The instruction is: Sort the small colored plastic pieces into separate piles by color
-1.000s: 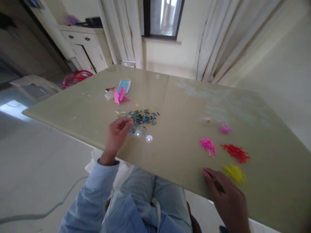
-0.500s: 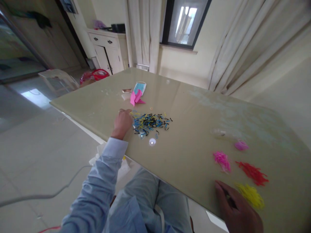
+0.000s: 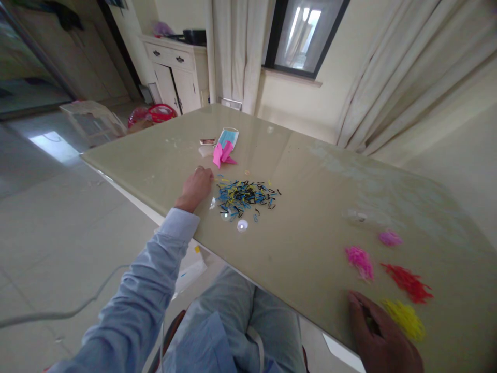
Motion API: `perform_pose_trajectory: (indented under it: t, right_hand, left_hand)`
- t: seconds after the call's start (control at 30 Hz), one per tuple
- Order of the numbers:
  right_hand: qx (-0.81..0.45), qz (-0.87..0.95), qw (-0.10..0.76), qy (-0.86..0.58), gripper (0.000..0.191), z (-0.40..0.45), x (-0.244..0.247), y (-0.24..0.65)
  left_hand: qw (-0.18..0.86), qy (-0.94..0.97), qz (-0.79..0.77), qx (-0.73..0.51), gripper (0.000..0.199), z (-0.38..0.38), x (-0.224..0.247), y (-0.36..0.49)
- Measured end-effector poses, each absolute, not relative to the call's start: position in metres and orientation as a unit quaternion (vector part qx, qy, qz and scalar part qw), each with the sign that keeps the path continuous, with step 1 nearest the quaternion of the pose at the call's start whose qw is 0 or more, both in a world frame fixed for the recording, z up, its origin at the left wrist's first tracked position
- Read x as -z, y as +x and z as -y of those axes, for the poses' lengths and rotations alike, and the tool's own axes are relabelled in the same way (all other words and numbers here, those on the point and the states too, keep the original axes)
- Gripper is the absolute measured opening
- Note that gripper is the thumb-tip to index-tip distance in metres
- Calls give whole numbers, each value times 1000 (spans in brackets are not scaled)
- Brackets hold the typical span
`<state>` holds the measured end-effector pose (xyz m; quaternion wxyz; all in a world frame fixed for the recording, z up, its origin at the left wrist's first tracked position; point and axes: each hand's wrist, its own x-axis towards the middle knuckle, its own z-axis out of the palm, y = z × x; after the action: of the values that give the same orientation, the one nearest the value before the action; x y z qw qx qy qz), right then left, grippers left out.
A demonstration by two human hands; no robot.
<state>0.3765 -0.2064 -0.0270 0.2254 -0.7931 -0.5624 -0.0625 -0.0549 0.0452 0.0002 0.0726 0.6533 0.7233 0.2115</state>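
A loose pile of small looped bands [image 3: 244, 194], mixed black, blue and yellow, lies on the table. At its left edge my left hand [image 3: 195, 189] rests low over the tabletop, fingertips pinched together; what they hold, if anything, is too small to name. My right hand [image 3: 384, 339] is at the table's front right, its fingers curled in, with something small and dark greenish showing in the gap by the thumb. Just beyond it are single-colour heaps: yellow strands [image 3: 406, 318], red strands [image 3: 407, 282], pink strands [image 3: 360, 262] and a small lilac-pink heap [image 3: 390, 238].
Behind the mixed pile lie folded pink paper [image 3: 224, 154], a blue face mask [image 3: 228, 139] and a small brownish strip [image 3: 207, 141]. Round light reflections [image 3: 242, 225] show on the glossy table [image 3: 303, 248]. A clear plastic item [image 3: 359, 216] lies right of centre.
My left hand has drawn slightly back from the pile's left edge, leaving a small gap. My right hand stays nearly in place; the whole view has shifted a little.
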Motion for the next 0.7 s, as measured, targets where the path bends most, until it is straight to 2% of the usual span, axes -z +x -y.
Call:
perform_pose_trajectory:
  t: [0.13, 0.23, 0.33, 0.4, 0.47, 0.53, 0.7]
  right_hand:
    - [70, 542, 233, -804, 57, 207, 25, 372]
    - [71, 536, 233, -808, 59, 207, 25, 367]
    - [74, 543, 232, -804, 57, 207, 24, 363]
    - [82, 548, 237, -798, 55, 207, 24, 361]
    - [92, 558, 246, -787, 53, 208, 25, 360]
    - [100, 574, 263, -769, 49, 209, 26, 359]
    - [124, 598, 310, -728, 39, 211, 30, 358]
  left_hand:
    - [115, 656, -686, -292, 16, -29, -5, -40]
    - [243, 611, -611, -441, 13, -2, -8, -13]
    - [284, 546, -565, -549, 14, 31, -11, 25]
    - [394, 492, -509, -586, 20, 50, -13, 51]
    - [512, 421, -455, -595, 27, 65, -14, 76]
    - [585, 374, -422, -582, 31, 76, -16, 97]
    - [681, 331, -391, -524, 36, 94, -21, 134]
